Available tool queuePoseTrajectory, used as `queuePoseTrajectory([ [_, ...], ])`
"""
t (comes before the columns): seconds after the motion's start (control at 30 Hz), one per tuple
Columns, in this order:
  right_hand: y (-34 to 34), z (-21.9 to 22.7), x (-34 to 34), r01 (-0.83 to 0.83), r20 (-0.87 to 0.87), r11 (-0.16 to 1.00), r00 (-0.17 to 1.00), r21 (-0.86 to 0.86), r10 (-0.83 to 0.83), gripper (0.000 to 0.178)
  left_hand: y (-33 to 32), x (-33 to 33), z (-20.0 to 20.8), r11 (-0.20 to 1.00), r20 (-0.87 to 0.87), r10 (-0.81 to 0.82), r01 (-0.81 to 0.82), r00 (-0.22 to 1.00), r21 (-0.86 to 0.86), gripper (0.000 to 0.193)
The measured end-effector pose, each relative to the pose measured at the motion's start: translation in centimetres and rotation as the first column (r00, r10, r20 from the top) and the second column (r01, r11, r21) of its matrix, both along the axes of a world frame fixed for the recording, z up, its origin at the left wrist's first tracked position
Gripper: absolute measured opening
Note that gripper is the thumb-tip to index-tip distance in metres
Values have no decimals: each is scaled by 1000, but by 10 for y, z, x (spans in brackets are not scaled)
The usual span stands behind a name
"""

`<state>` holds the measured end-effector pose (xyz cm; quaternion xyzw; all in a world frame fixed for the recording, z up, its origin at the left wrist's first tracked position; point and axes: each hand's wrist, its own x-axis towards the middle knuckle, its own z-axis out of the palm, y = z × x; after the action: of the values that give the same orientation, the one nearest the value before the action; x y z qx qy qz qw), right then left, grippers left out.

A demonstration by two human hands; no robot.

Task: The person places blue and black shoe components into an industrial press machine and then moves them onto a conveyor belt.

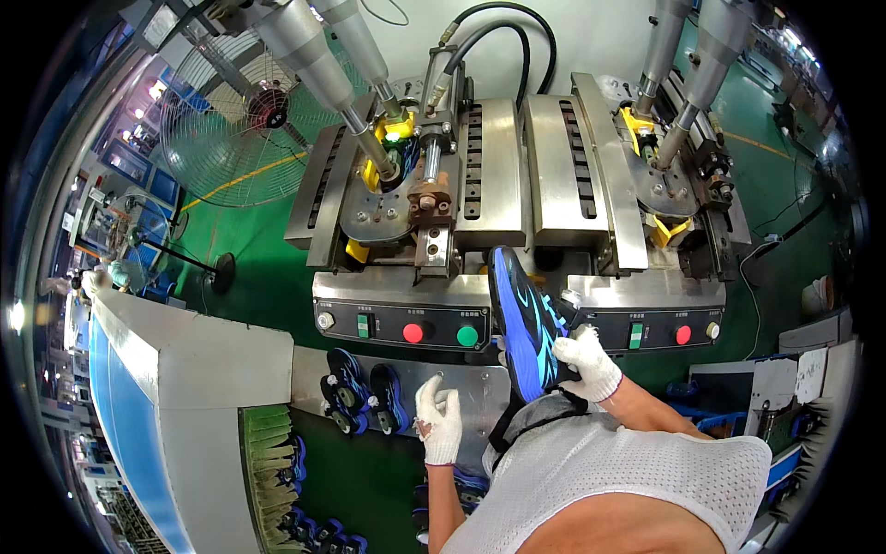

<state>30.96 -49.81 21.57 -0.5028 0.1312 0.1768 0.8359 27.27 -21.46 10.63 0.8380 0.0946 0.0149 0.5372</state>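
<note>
A black and blue sports shoe is held up in front of the machine, its blue sole edge along the left side. My right hand, in a white knit glove, is closed around the shoe's right side near its lower end. My left hand, gloved as well, hovers by the metal shelf with fingers apart and nothing in them. On the shelf to its left rest a black and blue shoe and a pair of similar shoes.
Ahead stands a twin-station steel press with red and green buttons on its front panels. A large fan is at the far left. A conveyor with a bristled opening lies to the left. Several more shoes sit lower down.
</note>
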Motion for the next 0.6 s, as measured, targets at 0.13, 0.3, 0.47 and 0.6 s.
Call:
queuePoseTrajectory([
  [0.13,6,21,0,73,-297,995,951,-64,-89,71,3,6,7,999,14,5,-5,1000,-38,44],
  [0.3,-1,12,4,-59,-90,998,994,0,59,63,6,52,46,998,255,-41,29,966,52,43],
  [0.47,-6,12,10,-4,-67,999,998,42,7,60,13,146,96,898,482,-283,53,830,436,41],
  [0.6,-8,-7,10,-28,95,991,995,-131,41,61,15,243,114,812,473,-445,120,761,571,37],
])
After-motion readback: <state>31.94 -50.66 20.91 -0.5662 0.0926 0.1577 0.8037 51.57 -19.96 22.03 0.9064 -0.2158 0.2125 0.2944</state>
